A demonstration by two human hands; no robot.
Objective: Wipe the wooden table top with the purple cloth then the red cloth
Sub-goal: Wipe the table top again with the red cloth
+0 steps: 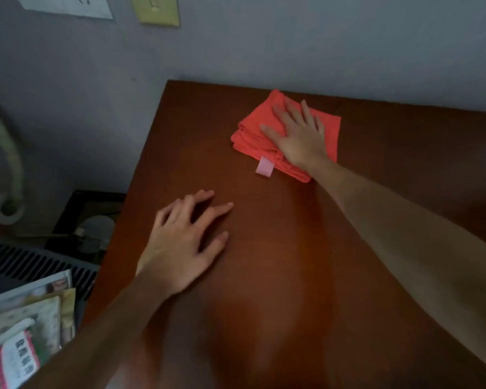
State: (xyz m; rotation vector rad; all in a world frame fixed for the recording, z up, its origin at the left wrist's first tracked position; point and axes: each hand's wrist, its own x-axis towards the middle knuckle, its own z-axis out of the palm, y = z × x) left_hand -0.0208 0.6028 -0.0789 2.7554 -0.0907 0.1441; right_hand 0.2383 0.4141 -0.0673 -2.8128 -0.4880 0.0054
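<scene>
At the far left, off the tabletop, a stack of printed packets [20, 341] and a dark slatted grille [37, 262] lie low beside the edge, both cut off by the frame; a dark box [87, 217] behind them is too dim to make out. The left hand [180, 242] rests on the wooden tabletop [264, 276] near its left edge, its fingers [219, 210] spread apart and lightly bent, tips touching the wood, holding nothing. To the right and farther away, the red cloth [250, 130], folded into a thick pad with a pink tag [264, 167] sticking out toward the near side, lies near the far edge by the grey wall [264, 46]. The right hand [298, 136] lies flat on top of it, fingers straight and apart, pressing down; the palm hides the cloth's middle. No purple cloth shows. The tabletop's right side runs out of frame.
</scene>
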